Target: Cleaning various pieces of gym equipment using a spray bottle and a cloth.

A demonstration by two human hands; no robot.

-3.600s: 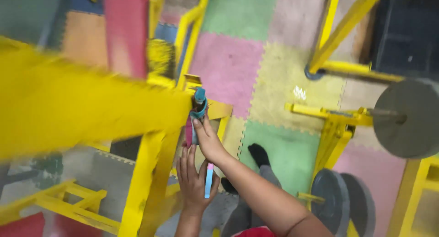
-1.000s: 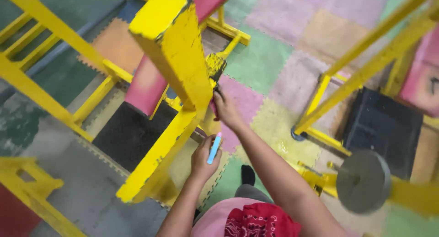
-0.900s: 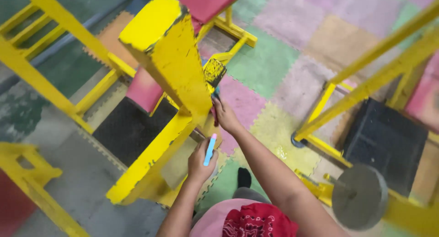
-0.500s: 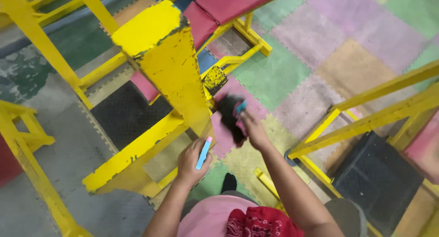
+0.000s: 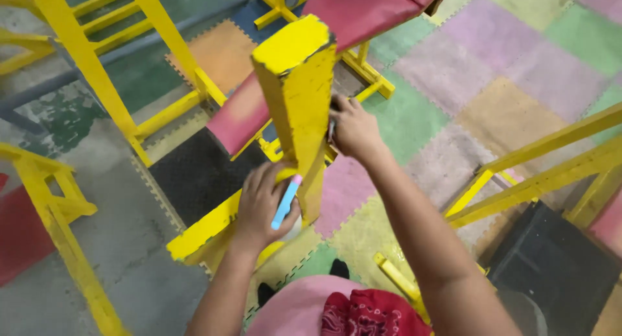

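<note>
Since half a second ago, the right hand [image 5: 353, 127] has swung from open air to the right side of the chipped yellow square steel post [image 5: 297, 96] at upper centre, clenched on something dark, mostly hidden. Left hand [image 5: 262, 203], below it, grips a slim light-blue stick with a pink tip [image 5: 286, 201] against the post's lower part, above coloured foam floor tiles [image 5: 453, 70].
</note>
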